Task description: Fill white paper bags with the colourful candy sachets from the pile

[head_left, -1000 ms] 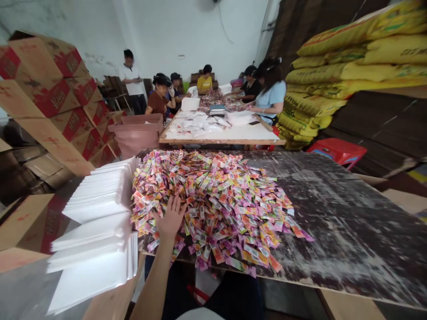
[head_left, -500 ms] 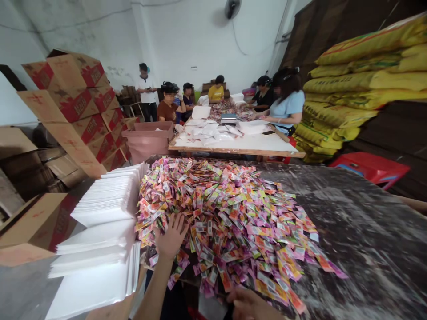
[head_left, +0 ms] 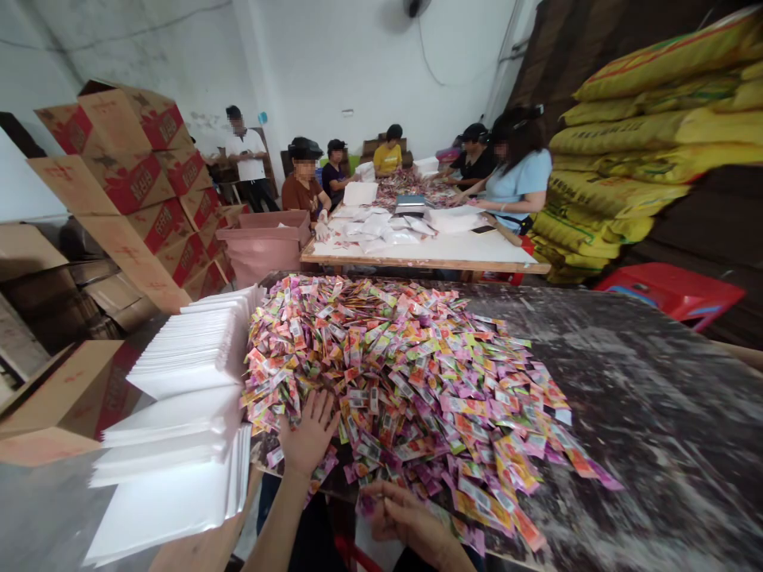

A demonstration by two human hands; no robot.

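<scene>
A wide heap of small, colourful plastic sachets (head_left: 405, 365) in pink, orange, purple and green covers the near left half of the dark table. My left hand (head_left: 310, 437) rests palm down on the heap's left edge, fingers stretched and spread, holding nothing. At the table's front edge is my right hand (head_left: 405, 520), its fingers curled together. Purple shows at its fingertips, but whether it grips a sachet or the edge of a bag cannot be made out. Below those fingers, partly hidden, hangs a whitish sheet or bag (head_left: 373, 540).
Stacks of white bags (head_left: 184, 349) stand left of the heap. Printed cartons (head_left: 131, 183) are piled behind them, near a pink bin (head_left: 262, 246). Several people work around a white-topped table (head_left: 429, 253) ahead. Yellow sacks (head_left: 620, 183) and a red stool (head_left: 668, 290) are on the right.
My right hand has risen and moved slightly left along the table's front edge. My left hand stays spread on the sachets. A co-worker in brown has lowered a raised hand to the far table.
</scene>
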